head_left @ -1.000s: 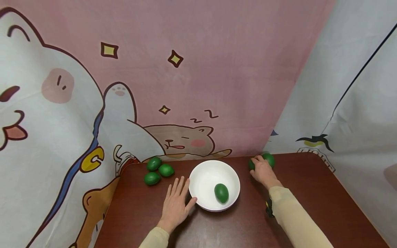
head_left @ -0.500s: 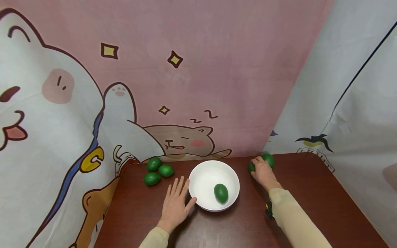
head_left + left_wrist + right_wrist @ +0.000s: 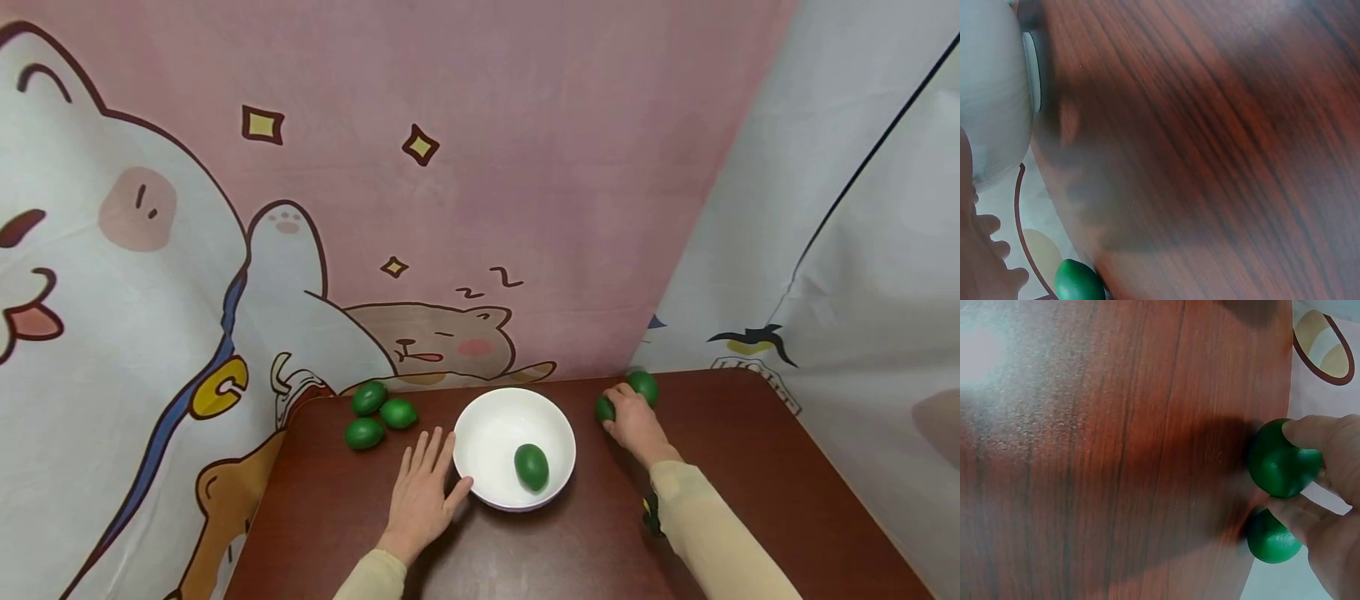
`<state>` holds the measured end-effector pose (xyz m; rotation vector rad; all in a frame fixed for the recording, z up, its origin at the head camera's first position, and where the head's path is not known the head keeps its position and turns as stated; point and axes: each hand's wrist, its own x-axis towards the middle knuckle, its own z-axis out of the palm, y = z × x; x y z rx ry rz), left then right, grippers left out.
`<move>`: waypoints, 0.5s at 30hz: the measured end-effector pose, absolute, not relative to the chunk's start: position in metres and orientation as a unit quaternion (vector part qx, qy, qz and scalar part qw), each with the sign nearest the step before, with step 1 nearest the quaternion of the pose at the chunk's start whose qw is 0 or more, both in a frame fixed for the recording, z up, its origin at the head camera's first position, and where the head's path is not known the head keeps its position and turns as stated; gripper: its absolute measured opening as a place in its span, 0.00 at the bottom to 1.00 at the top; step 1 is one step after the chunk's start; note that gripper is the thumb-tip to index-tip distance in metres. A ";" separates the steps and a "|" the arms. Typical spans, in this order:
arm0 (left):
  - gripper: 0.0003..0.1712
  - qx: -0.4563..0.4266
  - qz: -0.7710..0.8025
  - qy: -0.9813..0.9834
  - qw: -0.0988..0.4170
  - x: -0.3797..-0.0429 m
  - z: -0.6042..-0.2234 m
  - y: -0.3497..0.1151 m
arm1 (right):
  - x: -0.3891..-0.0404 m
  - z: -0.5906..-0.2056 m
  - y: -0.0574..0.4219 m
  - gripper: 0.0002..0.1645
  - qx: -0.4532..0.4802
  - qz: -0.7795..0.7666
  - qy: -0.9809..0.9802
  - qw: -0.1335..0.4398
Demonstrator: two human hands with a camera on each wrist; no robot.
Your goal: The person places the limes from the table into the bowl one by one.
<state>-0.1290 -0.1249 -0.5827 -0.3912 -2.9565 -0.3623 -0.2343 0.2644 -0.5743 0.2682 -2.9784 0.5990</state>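
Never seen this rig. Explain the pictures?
No machine here: a person's bare left hand and right hand work at a reddish-brown wood-grain table. The wide picture comes from a head camera; the close ones from cameras on each wrist. A smooth white round bowl contains one green oval lime-like fruit; three similar green fruits lie to its left. The spread left hand is beside the bowl, contact unclear. The right hand pinches another green fruit, with one more next to it.

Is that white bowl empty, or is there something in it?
Not empty: one green fruit lies inside the white bowl, with bare white surface showing around it.
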 end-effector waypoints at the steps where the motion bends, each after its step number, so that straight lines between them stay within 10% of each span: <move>1: 0.45 -0.130 -0.120 -0.982 0.068 -0.129 -0.583 -0.125 | -0.233 -0.574 0.264 0.31 0.089 0.199 -0.975 0.044; 15: 0.46 -0.124 -0.124 -0.982 0.062 -0.128 -0.581 -0.124 | -0.225 -0.567 0.261 0.28 0.108 0.212 -0.971 0.015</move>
